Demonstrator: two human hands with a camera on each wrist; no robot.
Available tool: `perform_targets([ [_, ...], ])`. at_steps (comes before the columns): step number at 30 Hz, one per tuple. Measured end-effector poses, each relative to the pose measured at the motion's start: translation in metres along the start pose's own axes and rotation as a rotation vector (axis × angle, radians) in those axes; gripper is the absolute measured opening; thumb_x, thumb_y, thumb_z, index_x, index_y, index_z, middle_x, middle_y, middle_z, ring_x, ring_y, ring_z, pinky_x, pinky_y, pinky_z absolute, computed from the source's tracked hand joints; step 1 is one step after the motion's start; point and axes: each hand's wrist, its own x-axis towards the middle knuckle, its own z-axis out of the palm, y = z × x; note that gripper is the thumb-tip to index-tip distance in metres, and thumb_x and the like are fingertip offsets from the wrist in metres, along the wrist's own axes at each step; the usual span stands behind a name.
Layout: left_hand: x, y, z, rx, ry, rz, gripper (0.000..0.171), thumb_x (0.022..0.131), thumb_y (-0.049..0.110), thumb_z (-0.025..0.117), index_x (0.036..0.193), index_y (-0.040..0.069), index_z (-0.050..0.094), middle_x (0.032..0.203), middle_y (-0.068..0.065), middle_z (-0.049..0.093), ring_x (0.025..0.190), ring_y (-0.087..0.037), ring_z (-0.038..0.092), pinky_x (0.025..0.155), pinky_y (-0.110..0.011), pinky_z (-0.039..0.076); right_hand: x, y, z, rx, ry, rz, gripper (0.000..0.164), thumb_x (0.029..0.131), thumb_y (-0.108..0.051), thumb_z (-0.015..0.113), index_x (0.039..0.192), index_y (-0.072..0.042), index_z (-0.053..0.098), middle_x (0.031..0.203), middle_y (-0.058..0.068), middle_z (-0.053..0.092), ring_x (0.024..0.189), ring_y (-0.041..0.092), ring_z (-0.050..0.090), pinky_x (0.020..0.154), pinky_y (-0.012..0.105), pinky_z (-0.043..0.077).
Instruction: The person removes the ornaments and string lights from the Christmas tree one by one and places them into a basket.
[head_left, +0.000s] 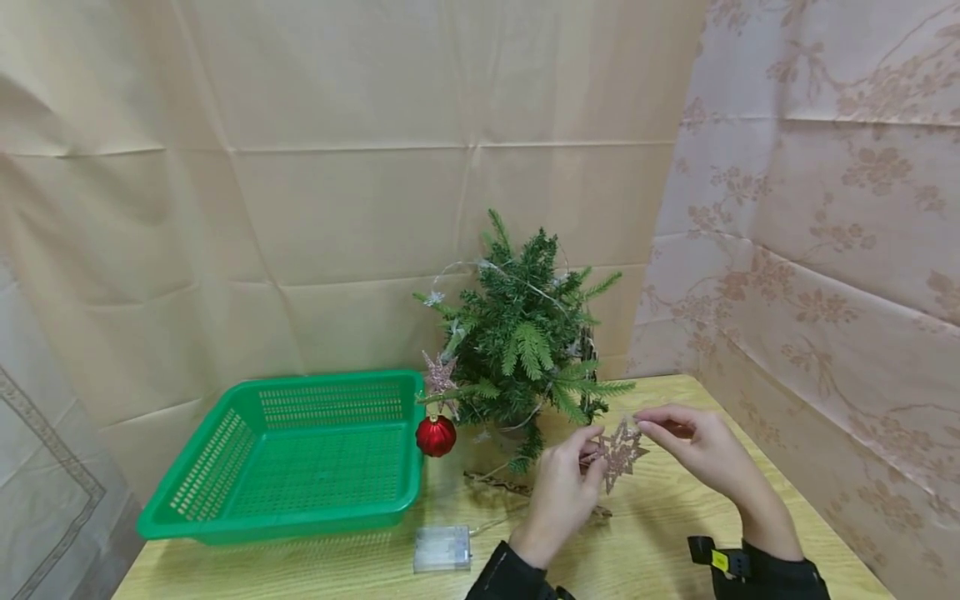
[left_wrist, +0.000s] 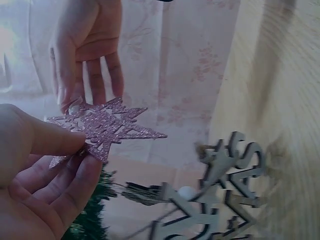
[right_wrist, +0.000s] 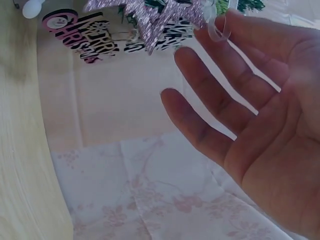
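My left hand (head_left: 561, 492) pinches a glittery pink star ornament (head_left: 621, 454) between thumb and fingers, just in front of the small green tree (head_left: 525, 333). In the left wrist view the star (left_wrist: 107, 125) lies nearly flat, its cut-out points spread past the fingertips. From the right, my right hand (head_left: 701, 446) pinches the clear hanging loop (right_wrist: 218, 31) at one tip of the star with thumb and forefinger. Its other fingers are spread loosely below. On the tree's left side hang another pink star (head_left: 440, 372) and a red ball ornament (head_left: 436, 437).
A green plastic basket (head_left: 262, 527) stands left of the tree. A clear battery box (head_left: 442, 549) with a wire lies at the front. Letter-shaped signs (right_wrist: 82, 37) hang by the tree's right side. A patterned cloth wall (head_left: 825, 275) bounds the table's right.
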Motion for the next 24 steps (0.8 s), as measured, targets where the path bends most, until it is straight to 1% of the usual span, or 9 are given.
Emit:
perform_targets([
  [3, 0.001, 0.005, -0.005, 0.02, -0.001, 0.024, 0.042, 0.091, -0.002, 0.072, 0.132, 0.003, 0.064, 0.103, -0.008, 0.075, 0.087, -0.002, 0.069, 0.073, -0.01, 0.051, -0.001, -0.003, -0.003, 0.016, -0.025, -0.025, 0.018, 0.099, -0.012, 0.068, 0.115, -0.017, 0.076, 0.109, -0.002, 0.074, 0.097, 0.005, 0.068, 0.081, 0.027, 0.056],
  [8, 0.002, 0.011, -0.016, 0.058, 0.007, 0.099, 0.04, 0.091, -0.002, 0.072, 0.13, 0.003, 0.065, 0.099, -0.007, 0.076, 0.08, -0.001, 0.068, 0.069, -0.011, 0.05, -0.002, -0.005, -0.006, 0.065, -0.044, -0.054, 0.02, 0.1, -0.009, 0.066, 0.115, -0.017, 0.075, 0.11, -0.002, 0.074, 0.099, 0.006, 0.068, 0.08, 0.027, 0.056],
  [10, 0.003, 0.013, -0.02, 0.054, -0.002, 0.106, 0.041, 0.091, -0.001, 0.072, 0.131, 0.004, 0.065, 0.098, -0.006, 0.075, 0.075, 0.002, 0.065, 0.066, -0.011, 0.049, -0.003, -0.004, -0.007, 0.09, -0.049, -0.058, 0.02, 0.1, -0.008, 0.065, 0.116, -0.017, 0.075, 0.11, -0.001, 0.074, 0.098, 0.007, 0.069, 0.08, 0.026, 0.056],
  [13, 0.003, 0.014, -0.026, 0.053, -0.02, 0.098, 0.04, 0.092, 0.0, 0.071, 0.131, 0.005, 0.065, 0.097, -0.004, 0.075, 0.067, 0.006, 0.059, 0.06, -0.011, 0.047, -0.003, -0.004, -0.008, 0.105, -0.051, -0.063, 0.021, 0.1, -0.007, 0.065, 0.116, -0.016, 0.075, 0.11, -0.002, 0.074, 0.098, 0.008, 0.069, 0.08, 0.024, 0.056],
  [16, 0.004, 0.016, -0.031, 0.042, -0.042, 0.072, 0.04, 0.093, 0.001, 0.071, 0.132, 0.005, 0.064, 0.1, -0.003, 0.075, 0.058, 0.008, 0.052, 0.053, -0.012, 0.043, -0.003, -0.003, -0.008, 0.101, -0.056, -0.073, 0.021, 0.1, -0.006, 0.066, 0.116, -0.016, 0.075, 0.11, -0.002, 0.074, 0.098, 0.008, 0.069, 0.079, 0.024, 0.056],
  [17, 0.004, 0.017, -0.033, 0.04, -0.046, 0.065, 0.04, 0.093, 0.002, 0.071, 0.133, 0.005, 0.064, 0.101, -0.003, 0.075, 0.059, 0.009, 0.052, 0.054, -0.012, 0.044, -0.003, -0.003, -0.008, 0.097, -0.058, -0.075, 0.021, 0.1, -0.007, 0.066, 0.116, -0.016, 0.075, 0.11, -0.002, 0.074, 0.098, 0.008, 0.069, 0.079, 0.024, 0.056],
  [20, 0.004, 0.02, -0.037, 0.027, -0.069, 0.03, 0.041, 0.094, 0.003, 0.071, 0.134, 0.006, 0.063, 0.104, -0.003, 0.075, 0.053, 0.008, 0.048, 0.051, -0.013, 0.042, -0.003, -0.004, -0.008, 0.091, -0.066, -0.077, 0.021, 0.1, -0.007, 0.066, 0.116, -0.016, 0.075, 0.109, -0.003, 0.074, 0.098, 0.008, 0.069, 0.079, 0.023, 0.055],
  [21, 0.004, 0.02, -0.039, 0.025, -0.077, 0.023, 0.042, 0.094, 0.003, 0.071, 0.135, 0.006, 0.063, 0.104, -0.003, 0.075, 0.051, 0.007, 0.048, 0.05, -0.014, 0.042, -0.003, -0.005, -0.008, 0.089, -0.068, -0.077, 0.021, 0.1, -0.007, 0.065, 0.116, -0.016, 0.075, 0.109, -0.003, 0.074, 0.098, 0.008, 0.069, 0.079, 0.023, 0.055],
  [24, 0.004, 0.023, -0.042, 0.015, -0.097, 0.008, 0.041, 0.095, 0.003, 0.07, 0.135, 0.007, 0.062, 0.104, -0.001, 0.075, 0.055, 0.007, 0.052, 0.053, -0.014, 0.043, -0.002, -0.007, -0.007, 0.088, -0.072, -0.077, 0.021, 0.1, -0.007, 0.066, 0.115, -0.017, 0.075, 0.109, -0.004, 0.074, 0.098, 0.009, 0.069, 0.079, 0.024, 0.055],
])
